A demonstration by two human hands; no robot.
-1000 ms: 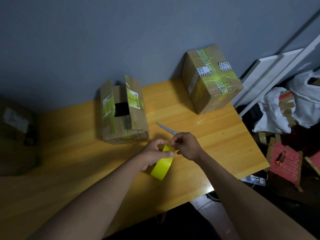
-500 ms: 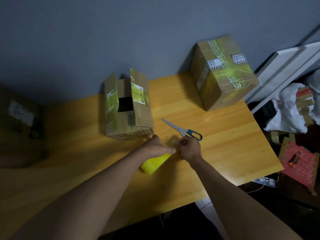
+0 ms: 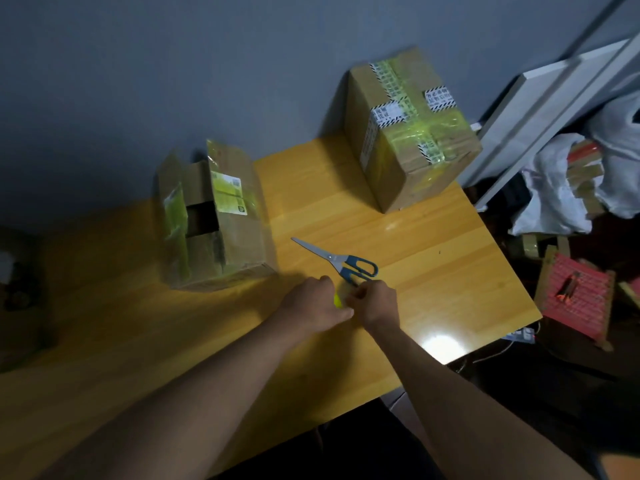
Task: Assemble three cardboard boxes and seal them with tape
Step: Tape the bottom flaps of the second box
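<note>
While both hands (image 3: 341, 301) pinch yellow tape (image 3: 336, 300), the wooden table (image 3: 433, 271) meets a grey wall (image 3: 173, 64).

I see my left hand (image 3: 313, 303) and right hand (image 3: 375, 301) meeting over the desk (image 3: 433, 271), both pinching a yellow tape roll (image 3: 337, 300), mostly hidden. Scissors (image 3: 337, 260) lie just beyond. An open box (image 3: 211, 216) sits left; a taped box (image 3: 408, 129) stands at the far corner.
</note>
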